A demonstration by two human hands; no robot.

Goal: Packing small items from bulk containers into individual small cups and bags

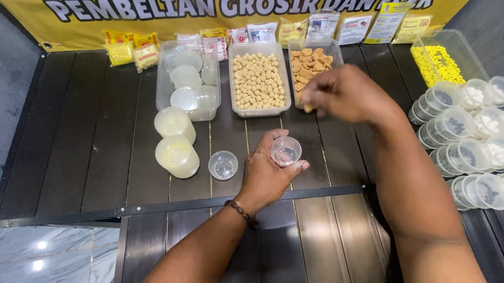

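Note:
My left hand (269,173) grips a small clear plastic cup (286,151) just above the dark slatted table (85,148); the cup looks empty. My right hand (339,94) hovers at the front edge of a clear tub of flat brown biscuits (313,66), fingers pinched on a small brown piece at about the tub's near rim. Left of that tub stands a clear tub of round beige balls (257,80). A second small clear cup (223,164) stands on the table left of my left hand.
A tub of round clear lids (188,80) and two stacks of cups on their sides (175,141) lie at left. Several filled, lidded cups (479,135) pile up at right, behind them a tub of yellow pieces (437,61). Packets (131,51) line a yellow banner.

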